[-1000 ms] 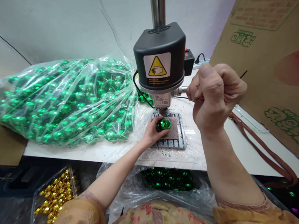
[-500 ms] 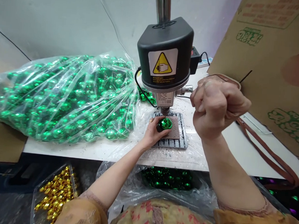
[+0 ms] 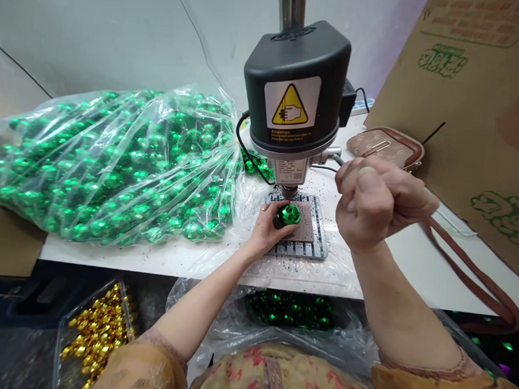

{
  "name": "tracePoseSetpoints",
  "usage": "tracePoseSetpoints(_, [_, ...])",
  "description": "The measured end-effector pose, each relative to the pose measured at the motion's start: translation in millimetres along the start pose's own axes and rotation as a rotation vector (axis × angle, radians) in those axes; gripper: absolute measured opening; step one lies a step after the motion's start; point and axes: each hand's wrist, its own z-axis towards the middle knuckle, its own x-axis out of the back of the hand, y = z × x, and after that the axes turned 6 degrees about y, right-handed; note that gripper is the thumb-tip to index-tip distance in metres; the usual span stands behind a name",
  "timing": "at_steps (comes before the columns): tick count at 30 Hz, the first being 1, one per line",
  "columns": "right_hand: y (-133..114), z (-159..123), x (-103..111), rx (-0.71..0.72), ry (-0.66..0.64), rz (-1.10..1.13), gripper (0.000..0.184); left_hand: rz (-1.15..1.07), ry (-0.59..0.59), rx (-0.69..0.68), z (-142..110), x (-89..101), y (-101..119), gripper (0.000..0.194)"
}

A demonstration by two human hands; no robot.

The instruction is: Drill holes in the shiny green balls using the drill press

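Note:
A green, shiny faceted ball (image 3: 291,214) rests on a brown pad (image 3: 306,225) over the slotted metal base (image 3: 322,244) of a small bench drill press (image 3: 297,86). My left hand (image 3: 266,227) grips the ball from its left side, fingers curled around it. The chuck (image 3: 290,191) hangs just above and behind the ball; whether a drill bit touches it is hard to make out. At the right, my right hand (image 3: 372,200) is closed in a fist around the press's lever (image 3: 338,159), whose far end my fingers hide.
A clear plastic bag (image 3: 126,164) of green balls lies left on the white table (image 3: 121,260). Dark crumbs surround the base. A pouch (image 3: 381,147) with a brown strap and a cardboard box (image 3: 476,113) stand right. Gold balls fill a clear bin (image 3: 61,329) below.
The drill head now sits slightly higher above the base. My right hand has shifted a little, uncovering more of the pouch. My left hand keeps the ball in place.

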Motion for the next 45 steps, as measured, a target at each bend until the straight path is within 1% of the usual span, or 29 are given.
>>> tracePoseSetpoints(7, [1,-1,6,0.057,-0.077,-0.019,0.054,0.02,0.013,0.002,0,-0.2,1,0.053])
tracePoseSetpoints(25, [5,-12,16,0.133,-0.148,0.023,0.052,-0.02,0.024,0.017,-1,-1.9,-2,0.054])
tracePoseSetpoints(26, [3,-10,15,0.114,-0.15,0.015,0.053,-0.02,0.024,0.018,-1,-1.9,-2,0.054])
tracePoseSetpoints(28, [-3,-1,10,0.02,-0.124,-0.008,0.054,-0.021,0.024,0.021,-1,-2.4,-2,0.054])
tracePoseSetpoints(30, [-8,14,0,-0.139,-0.069,-0.031,0.052,-0.024,0.026,0.022,-1,-3.9,-2,0.054])
tracePoseSetpoints(32, [-12,33,-11,-0.206,-0.098,-0.02,0.048,-0.037,0.036,0.031,0,-6.0,-1,0.053])
tracePoseSetpoints(33, [-12,41,-16,-0.287,-0.091,-0.027,0.05,-0.048,0.05,0.04,0,-6.7,1,0.053])
tracePoseSetpoints(34, [-11,48,-20,-0.339,-0.07,-0.024,0.053,-0.06,0.071,0.053,-1,-6.7,3,0.052])
tracePoseSetpoints(36, [-9,57,-25,-0.387,-0.087,-0.044,0.057,-0.083,0.123,0.076,-4,-3.4,8,0.05])
tracePoseSetpoints(37, [-7,59,-26,-0.388,-0.102,-0.05,0.057,-0.086,0.149,0.075,-9,0.1,12,0.047])
tracePoseSetpoints(39, [-5,60,-25,-0.373,-0.123,-0.051,0.057,-0.076,0.159,0.023,-24,9.9,21,0.042])
tracePoseSetpoints(40, [-5,59,-24,-0.37,-0.119,-0.037,0.056,-0.074,0.133,-0.036,-36,15.5,25,0.041])
tracePoseSetpoints(41, [-5,58,-24,-0.37,-0.108,-0.016,0.055,-0.073,0.084,-0.115,-49,20.9,30,0.041])
tracePoseSetpoints(43, [-6,56,-23,-0.374,-0.089,0.026,0.053,-0.047,-0.066,-0.321,-81,29.6,38,0.043])
tracePoseSetpoints(45, [-7,55,-24,-0.372,-0.079,0.046,0.051,0.057,-0.213,-0.526,-110,34.8,42,0.046])
